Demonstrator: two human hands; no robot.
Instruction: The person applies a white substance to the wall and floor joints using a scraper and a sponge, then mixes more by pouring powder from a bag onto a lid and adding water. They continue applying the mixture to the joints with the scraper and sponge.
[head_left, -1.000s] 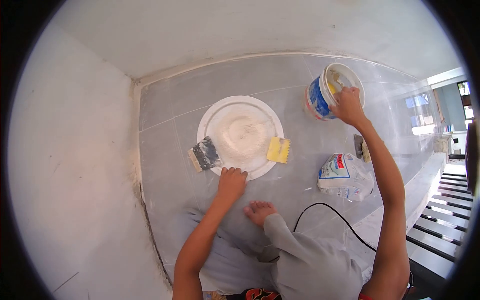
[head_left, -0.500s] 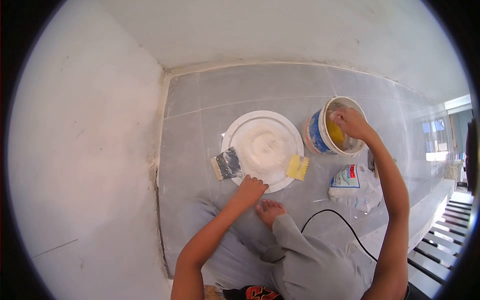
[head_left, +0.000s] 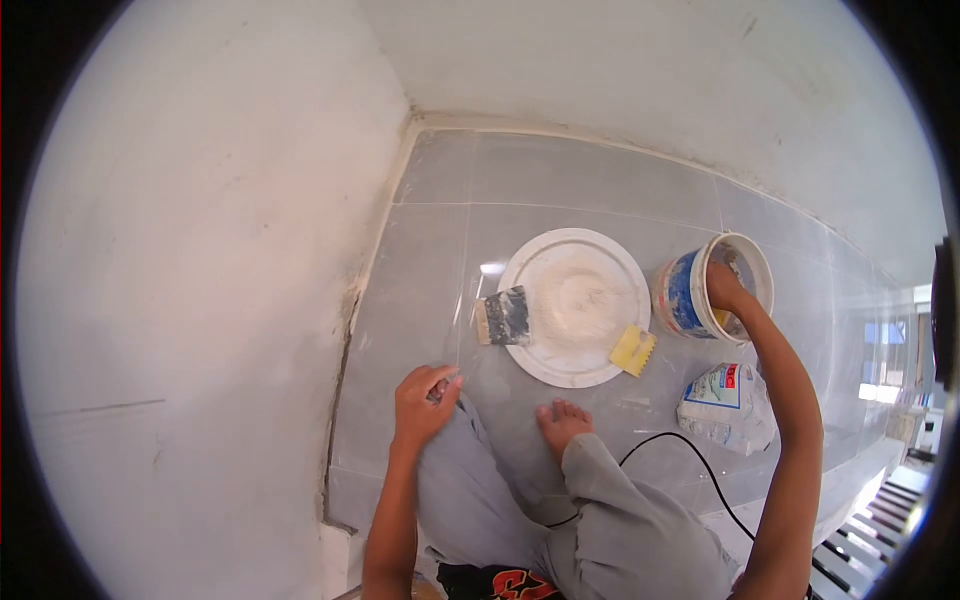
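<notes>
My right hand (head_left: 722, 287) reaches down inside a white bucket (head_left: 763, 270) with a blue label, its fingers hidden. Something yellow (head_left: 721, 317) shows in the bucket below the wrist. My left hand (head_left: 425, 402) is raised above my left knee, its fingers curled; whether anything is in them I cannot make out. Between the hands, a round white lid or tray (head_left: 574, 379) lies on the floor with a mound of pale powder (head_left: 580, 300) on it. A dark, smeared putty knife (head_left: 505, 316) rests across its left rim, and a yellow notched spreader (head_left: 633, 350) across its lower right rim.
A partly used white bag (head_left: 727, 408) with printed label stands below the bucket. A black cable (head_left: 690, 450) runs over the grey tiled floor (head_left: 560, 215) by my right leg. White walls (head_left: 220, 250) meet at a corner on the left. Dark slats (head_left: 880, 525) show at lower right.
My left hand has left the lid's lower edge and moved left, over my knee. My right hand has gone deeper into the bucket. The view has shifted, so everything sits further right.
</notes>
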